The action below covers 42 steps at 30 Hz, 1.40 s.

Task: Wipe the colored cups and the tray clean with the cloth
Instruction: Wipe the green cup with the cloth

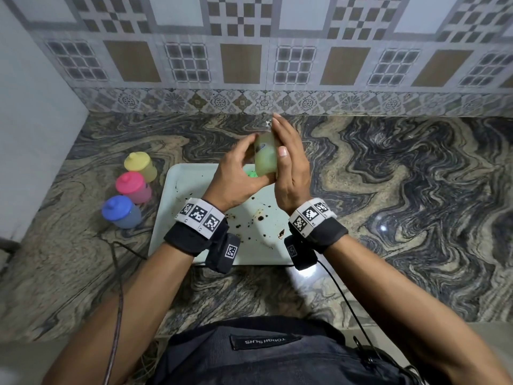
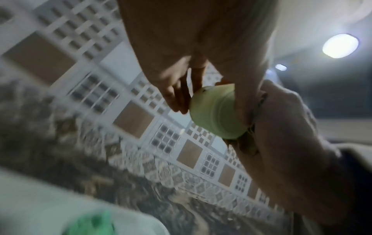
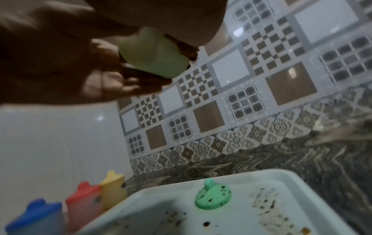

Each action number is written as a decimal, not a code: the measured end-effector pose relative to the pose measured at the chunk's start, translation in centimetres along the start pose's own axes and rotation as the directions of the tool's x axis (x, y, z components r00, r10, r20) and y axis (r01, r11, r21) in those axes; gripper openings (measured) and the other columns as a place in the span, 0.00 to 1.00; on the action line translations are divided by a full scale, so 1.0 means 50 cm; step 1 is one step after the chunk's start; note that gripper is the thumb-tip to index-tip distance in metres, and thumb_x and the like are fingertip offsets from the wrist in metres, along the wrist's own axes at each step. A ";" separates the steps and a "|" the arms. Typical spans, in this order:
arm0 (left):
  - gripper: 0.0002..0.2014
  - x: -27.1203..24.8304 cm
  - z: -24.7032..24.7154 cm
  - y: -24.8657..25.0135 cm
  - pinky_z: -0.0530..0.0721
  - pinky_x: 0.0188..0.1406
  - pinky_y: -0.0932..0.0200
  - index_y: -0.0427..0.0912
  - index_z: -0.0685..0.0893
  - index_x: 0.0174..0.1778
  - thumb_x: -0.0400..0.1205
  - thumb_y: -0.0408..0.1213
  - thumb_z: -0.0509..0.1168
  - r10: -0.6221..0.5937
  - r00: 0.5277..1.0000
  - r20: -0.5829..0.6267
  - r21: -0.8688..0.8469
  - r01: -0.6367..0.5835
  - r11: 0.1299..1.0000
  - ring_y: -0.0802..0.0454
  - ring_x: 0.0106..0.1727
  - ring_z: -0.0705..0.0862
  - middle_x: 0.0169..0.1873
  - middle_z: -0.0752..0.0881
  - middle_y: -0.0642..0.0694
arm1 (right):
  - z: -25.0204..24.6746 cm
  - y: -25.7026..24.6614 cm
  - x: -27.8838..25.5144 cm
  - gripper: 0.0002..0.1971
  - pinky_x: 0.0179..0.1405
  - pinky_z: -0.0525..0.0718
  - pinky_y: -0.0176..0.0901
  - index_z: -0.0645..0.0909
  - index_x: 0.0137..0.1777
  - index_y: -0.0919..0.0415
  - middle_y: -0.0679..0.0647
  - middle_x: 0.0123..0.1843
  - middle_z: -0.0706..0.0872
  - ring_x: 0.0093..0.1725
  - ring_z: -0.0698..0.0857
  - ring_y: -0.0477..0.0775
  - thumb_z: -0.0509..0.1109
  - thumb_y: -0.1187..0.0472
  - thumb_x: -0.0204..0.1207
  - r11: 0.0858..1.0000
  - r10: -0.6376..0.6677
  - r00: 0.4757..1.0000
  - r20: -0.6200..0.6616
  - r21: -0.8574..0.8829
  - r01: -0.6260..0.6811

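Nearest the person, the tray [image 1: 194,245] on the table [image 1: 416,190] is still speckled with dark spots, and the green lid [image 3: 213,195] lying on it looks spotty too, so that part isn't done. Above the tray, the left hand [image 1: 236,179] has its fingers wrapped around the green cup [image 1: 266,157] while the right hand [image 1: 288,173] presses against it with a scrap of cloth [image 2: 254,117] barely showing between them. Further left, the blue cup [image 1: 122,212], pink cup [image 1: 133,187] and yellow cup [image 1: 141,165] stand lidded off the tray, probably done already, hard to say.
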<state>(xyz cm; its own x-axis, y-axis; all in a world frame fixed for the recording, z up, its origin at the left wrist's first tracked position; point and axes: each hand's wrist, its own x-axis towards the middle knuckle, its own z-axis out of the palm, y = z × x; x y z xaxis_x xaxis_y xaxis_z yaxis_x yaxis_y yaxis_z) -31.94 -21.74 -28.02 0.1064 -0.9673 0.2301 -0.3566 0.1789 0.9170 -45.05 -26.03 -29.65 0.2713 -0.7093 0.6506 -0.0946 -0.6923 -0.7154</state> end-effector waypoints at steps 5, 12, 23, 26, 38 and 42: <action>0.39 0.003 -0.010 0.023 0.84 0.64 0.60 0.40 0.76 0.73 0.66 0.42 0.82 0.214 0.976 -0.029 0.238 -0.201 0.950 0.54 0.63 0.84 0.65 0.83 0.47 | -0.006 0.016 -0.006 0.25 0.83 0.65 0.57 0.69 0.78 0.77 0.68 0.81 0.71 0.83 0.67 0.60 0.48 0.65 0.86 0.999 -0.026 0.999 0.045 -0.024 0.027; 0.39 -0.001 -0.013 0.020 0.79 0.71 0.51 0.41 0.74 0.73 0.67 0.42 0.82 0.106 0.994 0.017 0.152 -0.108 0.983 0.55 0.69 0.80 0.68 0.81 0.45 | -0.008 0.005 -0.005 0.25 0.82 0.67 0.66 0.67 0.81 0.72 0.66 0.82 0.71 0.83 0.68 0.63 0.49 0.65 0.86 0.982 0.139 0.990 -0.029 0.133 -0.134; 0.38 -0.006 -0.006 0.035 0.85 0.63 0.53 0.41 0.73 0.72 0.67 0.35 0.82 0.043 0.998 -0.042 -0.164 -0.049 0.985 0.52 0.64 0.85 0.65 0.83 0.43 | -0.010 -0.016 0.015 0.28 0.77 0.70 0.73 0.68 0.82 0.67 0.65 0.79 0.74 0.80 0.72 0.65 0.47 0.54 0.87 0.949 0.217 0.975 -0.042 0.246 -0.200; 0.37 0.001 -0.018 0.045 0.78 0.68 0.66 0.40 0.74 0.73 0.69 0.36 0.81 0.075 0.996 -0.044 0.081 -0.071 0.994 0.64 0.65 0.81 0.66 0.82 0.51 | -0.014 -0.023 0.019 0.25 0.82 0.66 0.66 0.68 0.81 0.70 0.64 0.82 0.71 0.83 0.68 0.61 0.48 0.61 0.88 0.977 0.171 0.984 -0.053 0.142 -0.162; 0.38 -0.009 -0.014 0.034 0.83 0.64 0.58 0.45 0.73 0.73 0.68 0.29 0.82 0.047 0.997 -0.059 -0.108 -0.053 0.993 0.57 0.64 0.84 0.64 0.83 0.49 | -0.009 -0.031 0.030 0.25 0.76 0.73 0.69 0.69 0.81 0.68 0.64 0.78 0.76 0.78 0.75 0.61 0.48 0.59 0.88 0.933 0.270 0.962 -0.041 0.259 -0.251; 0.37 -0.003 -0.022 0.037 0.79 0.69 0.59 0.42 0.75 0.72 0.67 0.34 0.83 0.109 0.990 -0.089 0.008 -0.109 0.994 0.64 0.67 0.81 0.63 0.82 0.57 | -0.011 -0.038 0.034 0.25 0.74 0.79 0.54 0.68 0.81 0.68 0.62 0.78 0.77 0.76 0.78 0.54 0.54 0.58 0.88 0.884 0.360 0.931 -0.051 0.336 -0.324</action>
<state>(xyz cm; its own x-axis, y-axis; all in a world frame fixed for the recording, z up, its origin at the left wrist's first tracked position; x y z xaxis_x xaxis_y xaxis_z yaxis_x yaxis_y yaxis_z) -31.62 -21.05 -25.99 0.1494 -0.9221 0.3569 -0.3737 0.2815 0.8838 -44.92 -25.99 -27.04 0.1701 -0.9169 0.3610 0.1506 -0.3379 -0.9291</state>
